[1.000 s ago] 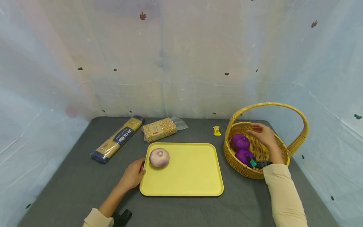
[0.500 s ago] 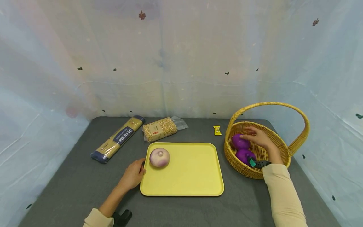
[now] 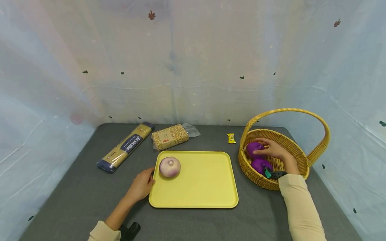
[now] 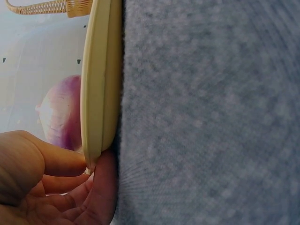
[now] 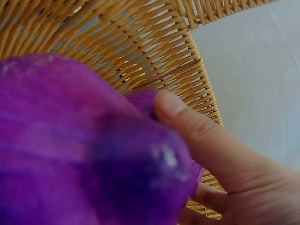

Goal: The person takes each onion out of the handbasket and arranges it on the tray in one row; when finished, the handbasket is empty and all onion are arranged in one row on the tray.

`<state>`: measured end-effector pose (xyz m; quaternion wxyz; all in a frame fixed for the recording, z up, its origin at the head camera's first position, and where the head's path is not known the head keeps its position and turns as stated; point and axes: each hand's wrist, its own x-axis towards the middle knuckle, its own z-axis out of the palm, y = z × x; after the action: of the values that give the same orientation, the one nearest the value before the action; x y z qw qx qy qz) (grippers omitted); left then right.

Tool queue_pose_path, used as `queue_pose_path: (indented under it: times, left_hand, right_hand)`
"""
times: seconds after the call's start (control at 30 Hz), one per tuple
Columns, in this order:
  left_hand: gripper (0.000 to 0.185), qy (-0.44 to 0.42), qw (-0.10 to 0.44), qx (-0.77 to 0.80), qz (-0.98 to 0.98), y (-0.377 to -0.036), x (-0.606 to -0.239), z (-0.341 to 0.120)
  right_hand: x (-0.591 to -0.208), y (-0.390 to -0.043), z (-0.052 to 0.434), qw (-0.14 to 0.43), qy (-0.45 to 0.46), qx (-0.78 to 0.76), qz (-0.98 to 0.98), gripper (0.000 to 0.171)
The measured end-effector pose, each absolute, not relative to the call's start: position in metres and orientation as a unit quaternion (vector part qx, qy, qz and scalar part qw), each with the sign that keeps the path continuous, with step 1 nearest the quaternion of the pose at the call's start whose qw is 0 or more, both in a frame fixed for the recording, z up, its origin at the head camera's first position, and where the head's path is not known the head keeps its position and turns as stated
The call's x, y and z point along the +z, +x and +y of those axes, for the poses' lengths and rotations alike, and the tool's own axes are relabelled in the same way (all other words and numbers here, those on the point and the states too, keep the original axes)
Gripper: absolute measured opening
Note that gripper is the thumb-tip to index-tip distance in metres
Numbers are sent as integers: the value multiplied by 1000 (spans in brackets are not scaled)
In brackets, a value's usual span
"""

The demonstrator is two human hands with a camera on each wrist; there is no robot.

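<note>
My left hand [image 3: 141,185] pinches the left rim of a yellow tray [image 3: 199,180]; in the left wrist view the thumb lies on top and the fingers [image 4: 104,187] are beneath. A pale purple-white onion [image 3: 170,167] sits on the tray near that hand. Inside the wicker basket [image 3: 256,180] at the right are two purple onions. My right hand [image 3: 272,150] reaches in and holds the farther purple onion [image 3: 251,146], thumb on its near side and fingers over its far side. The nearer purple onion [image 5: 93,140] fills much of the right wrist view, partly hiding the held one.
Behind the tray lie a long pasta pack [image 3: 128,145] and a clear bag of yellow grains [image 3: 170,136]. A small yellow wrapped item [image 3: 231,138] is left of the basket. The basket's tall handle [image 3: 286,110] arches over the right hand. A pale sheet hangs behind the table.
My right hand has lowered and moved left inside the basket, from above the farther purple onion to around it. The left hand and the tray have stayed put.
</note>
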<state>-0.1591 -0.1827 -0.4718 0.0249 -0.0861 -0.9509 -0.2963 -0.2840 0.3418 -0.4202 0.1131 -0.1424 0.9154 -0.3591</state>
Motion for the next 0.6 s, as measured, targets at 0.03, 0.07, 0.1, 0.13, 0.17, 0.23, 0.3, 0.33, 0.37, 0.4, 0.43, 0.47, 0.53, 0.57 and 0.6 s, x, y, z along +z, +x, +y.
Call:
queue_pose_path:
  times: [0.03, 0.07, 0.1, 0.13, 0.17, 0.23, 0.3, 0.33, 0.37, 0.4, 0.43, 0.47, 0.53, 0.57, 0.6]
  left_hand:
    - [39, -86, 25, -296, -951, -159, -472, -183]
    - [39, -86, 24, -297, -951, -159, -472, -183]
    - [39, -86, 23, -298, -951, -160, -472, -183]
    - [39, -85, 23, -298, -950, -160, -473, -183]
    - [39, -85, 21, -299, -950, -160, -473, -183]
    - [39, -85, 20, -299, -950, -160, -473, -183]
    - [40, -86, 20, -299, -950, -160, -473, -183]
    - [40, -87, 21, -299, -950, -160, -472, -183]
    - [40, -87, 22, -298, -950, -160, -472, -183]
    - [40, -88, 24, -299, -950, -160, -472, -183]
    - [40, -89, 25, -299, -950, -160, -472, -183]
    - [40, -89, 26, -299, -950, -160, -472, -183]
    - [40, -89, 27, -299, -950, -160, -472, -183]
    - [40, -88, 25, -299, -950, -160, -472, -183]
    - [40, -88, 25, -300, -950, -160, -472, -183]
  right_hand:
    - [-420, -284, 342, 111, -144, -359, 916, 68]
    - [-420, -283, 342, 108, -147, -357, 916, 67]
    - [-419, -282, 342, 104, -148, -354, 917, 66]
    - [-418, -281, 341, 99, -147, -352, 919, 65]
    - [-414, -279, 339, 96, -145, -353, 919, 64]
    - [-410, -276, 338, 89, -137, -353, 922, 63]
    - [-406, -274, 337, 83, -128, -355, 922, 63]
    - [-405, -274, 337, 83, -124, -362, 920, 63]
    - [-404, -273, 338, 83, -119, -366, 919, 64]
    - [-406, -275, 340, 82, -116, -370, 918, 64]
    - [-406, -275, 341, 81, -113, -375, 916, 65]
    - [-406, -274, 342, 77, -110, -379, 915, 65]
    - [-405, -274, 345, 72, -104, -393, 911, 65]
    - [-404, -273, 345, 66, -102, -393, 911, 65]
    - [-404, -273, 346, 61, -100, -397, 910, 64]
